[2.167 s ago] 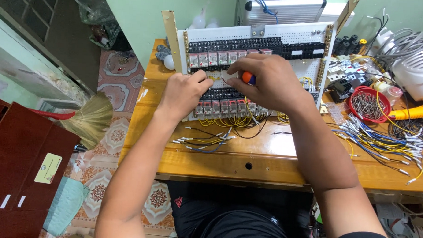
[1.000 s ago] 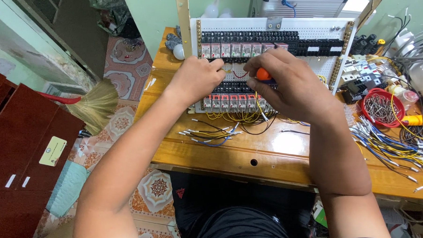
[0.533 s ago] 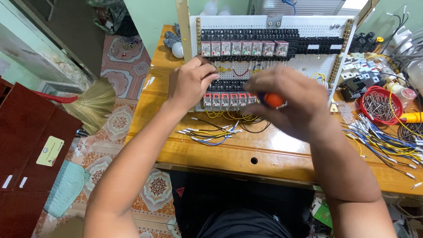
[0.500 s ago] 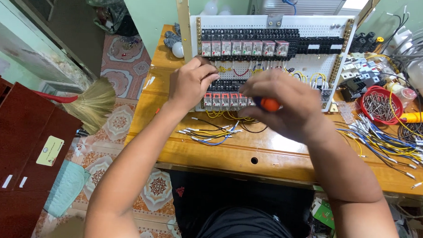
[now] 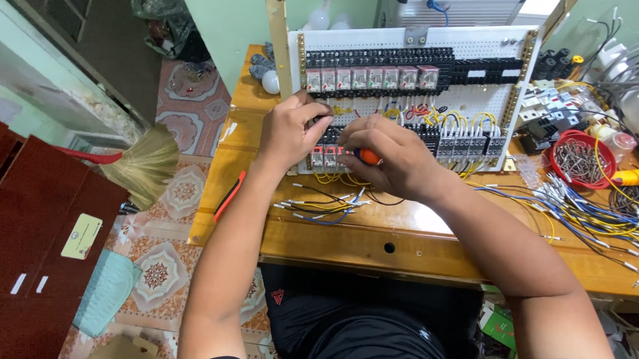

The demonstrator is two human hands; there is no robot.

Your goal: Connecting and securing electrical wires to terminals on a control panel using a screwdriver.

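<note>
A white perforated control panel (image 5: pixel 472 71) with rows of relays and terminal blocks leans upright on the wooden table (image 5: pixel 346 237). My right hand (image 5: pixel 387 157) grips an orange-handled screwdriver (image 5: pixel 366 156) at the panel's lower left terminal row. Beside it, my left hand (image 5: pixel 293 132) rests its fingers on that same lower left corner of the panel, pinching at a wire or terminal; the fingertips hide what they touch. Loose yellow and black wires (image 5: pixel 326 201) trail from the panel onto the table below both hands.
A red bowl of small metal parts (image 5: pixel 582 159) and a bundle of blue and white cut wires (image 5: pixel 594 210) lie at the right. A red-handled tool (image 5: pixel 228 195) sits at the table's left edge. On the floor at the left are a broom (image 5: pixel 139 162) and a dark red cabinet (image 5: pixel 27 240).
My right hand with the screwdriver has shifted left and lower along the panel, closer to my left hand. The camera has moved nearer and tilted slightly.
</note>
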